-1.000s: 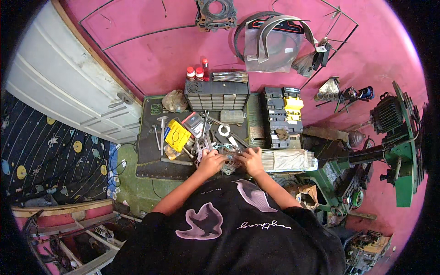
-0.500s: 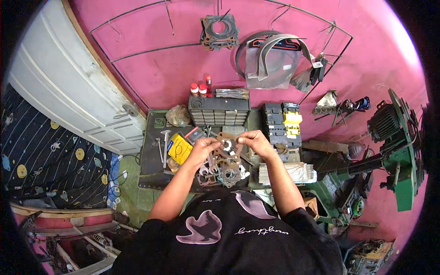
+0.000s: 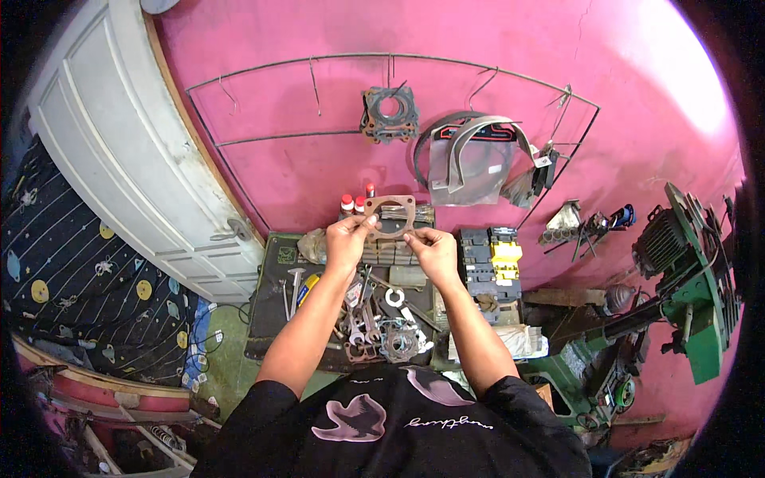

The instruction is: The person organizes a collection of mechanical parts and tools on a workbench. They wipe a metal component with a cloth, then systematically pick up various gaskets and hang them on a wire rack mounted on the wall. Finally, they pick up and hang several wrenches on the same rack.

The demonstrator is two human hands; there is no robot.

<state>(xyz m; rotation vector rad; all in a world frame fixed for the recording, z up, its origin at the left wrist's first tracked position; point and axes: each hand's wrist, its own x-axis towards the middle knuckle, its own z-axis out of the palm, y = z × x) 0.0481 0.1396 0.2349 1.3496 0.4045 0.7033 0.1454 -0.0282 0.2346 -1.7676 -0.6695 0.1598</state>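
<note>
A flat brown gasket [image 3: 412, 213] with a big round hole and small corner holes is held up in front of me, above the workbench. My left hand [image 3: 347, 244] pinches its lower left edge between thumb and fingers. At its lower right corner, my right hand [image 3: 436, 253] grips it the same way. Through the hole I can see part of the drawer cabinet behind. Below my hands lie open-end wrenches [image 3: 365, 325], a grey round gasket [image 3: 398, 341] and a white ring-ended piece [image 3: 395, 298].
More gaskets [image 3: 390, 115] hang from a wire rack on the pink wall, beside belts in a plastic bag [image 3: 470, 171]. Black and yellow cases [image 3: 505, 256] stand at the bench's right. A green drill machine [image 3: 692, 307] is farther right; a white door [image 3: 135, 159] is left.
Both hands have lifted the gasket up and away from the bench pile, so it now stands against the cabinet and wall. My view has tilted upward, showing more wall.
</note>
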